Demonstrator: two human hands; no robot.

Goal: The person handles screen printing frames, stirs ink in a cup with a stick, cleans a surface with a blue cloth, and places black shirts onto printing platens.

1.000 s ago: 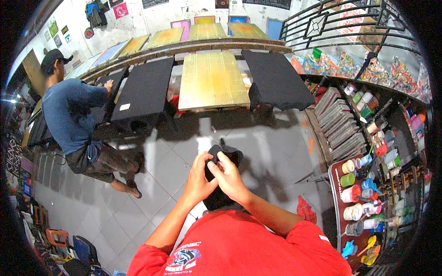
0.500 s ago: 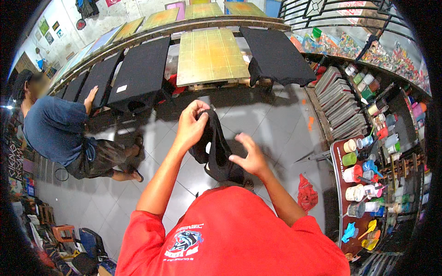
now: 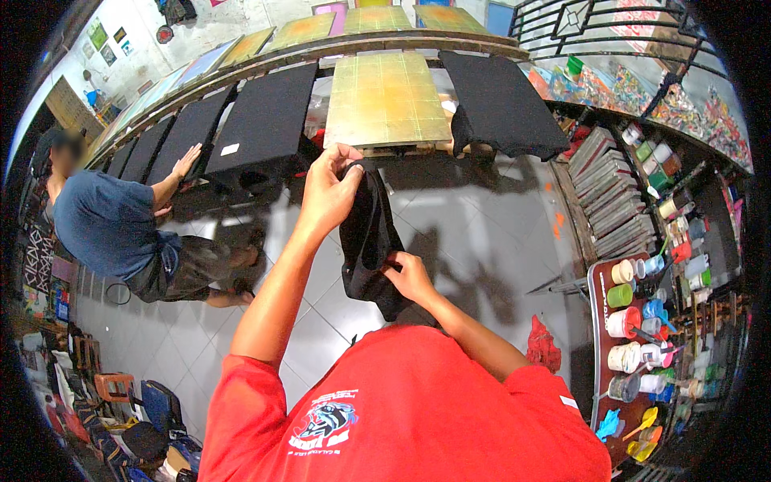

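Observation:
A black T-shirt (image 3: pixel 368 229) hangs folded and loose in front of my chest, over the tiled floor. High up, my left hand (image 3: pixel 329 189) pinches its top edge between thumb and fingers. Lower down, my right hand (image 3: pixel 409 275) has closed on the right edge of the cloth, fingertips partly hidden by it. Beyond my left hand is a bare yellowish printing board (image 3: pixel 389 100). Black cloth covers the board to its right (image 3: pixel 502 104) and the board to its left (image 3: pixel 265 116).
A co-worker in a blue shirt (image 3: pixel 104 209) bends at the left, hand on a black-covered board (image 3: pixel 189 132). At right, a brown table (image 3: pixel 598 321) carries several paint tubs; stacked frames (image 3: pixel 614 193) stand behind it. A red cloth (image 3: pixel 543 345) lies on the floor.
My right hand, apart from the cloth with fingers spread before, has come in and taken hold of its edge. My left hand keeps its grip. The view has shifted slightly.

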